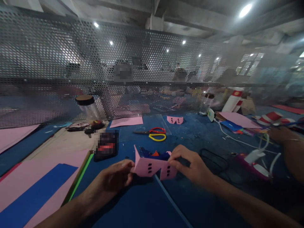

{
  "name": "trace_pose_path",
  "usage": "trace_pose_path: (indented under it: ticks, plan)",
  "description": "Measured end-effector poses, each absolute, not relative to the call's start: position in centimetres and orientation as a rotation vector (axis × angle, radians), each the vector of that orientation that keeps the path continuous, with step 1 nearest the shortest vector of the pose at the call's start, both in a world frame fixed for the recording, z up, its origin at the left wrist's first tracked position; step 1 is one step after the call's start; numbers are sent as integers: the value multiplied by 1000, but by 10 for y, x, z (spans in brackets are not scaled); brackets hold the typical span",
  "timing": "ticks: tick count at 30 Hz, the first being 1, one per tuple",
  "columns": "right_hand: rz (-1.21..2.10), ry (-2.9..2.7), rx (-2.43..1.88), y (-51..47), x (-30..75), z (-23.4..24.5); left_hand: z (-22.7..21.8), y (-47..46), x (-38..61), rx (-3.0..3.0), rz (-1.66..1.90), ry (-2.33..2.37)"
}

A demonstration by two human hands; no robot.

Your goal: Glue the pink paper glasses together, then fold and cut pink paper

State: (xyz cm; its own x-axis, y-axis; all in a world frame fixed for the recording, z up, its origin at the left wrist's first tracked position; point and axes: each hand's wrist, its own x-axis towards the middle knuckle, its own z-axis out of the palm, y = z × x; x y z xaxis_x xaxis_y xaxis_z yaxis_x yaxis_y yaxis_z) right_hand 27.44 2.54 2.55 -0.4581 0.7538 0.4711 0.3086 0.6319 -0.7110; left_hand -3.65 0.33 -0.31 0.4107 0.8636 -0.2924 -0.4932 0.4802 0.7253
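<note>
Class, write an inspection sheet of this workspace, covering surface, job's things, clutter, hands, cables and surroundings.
Surface: blue tabletop, some small scraps.
Job's things: slotted pink cutout, held; scissors and second cutout beyond it.
Clutter: left bottle, right bottle, blue strip on pink sheet.
Hands: left hand and right hand grip the cutout at either side; another person's hand far right.
Cables: white cable right; dark cord near right forearm.
Surroundings: perforated screen behind the table.

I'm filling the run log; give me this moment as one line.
left hand: holding pink cutout, left end | right hand: pinching its right end | scissors: beyond, on blue table
</note>
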Motion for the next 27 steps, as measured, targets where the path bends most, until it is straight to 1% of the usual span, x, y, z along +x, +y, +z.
trace_pose_path:
  ticks: [5, 13, 16, 19, 21, 27]
  plan:
    - [749, -1911, -975, 33, 279, 26, -6, 5, -39, 576, 904, 734]
    - [639, -1886, -1045, 42, 282, 28, -5, 5, -36, 609, 888, 734]
    - [476, -1885, -1016, 50, 290, 35, -3, 5, -35, 629, 890, 747]
    - [254, -1902, -1006, 63, 304, 52, -2, 5, -35, 649, 876, 758]
    - [48, -1961, -1041, 78, 315, 68, -2, 5, -35, 651, 873, 763]
    - [-105, -2027, -1209, 151, 334, 107, -2, 4, -36, 647, 881, 822]
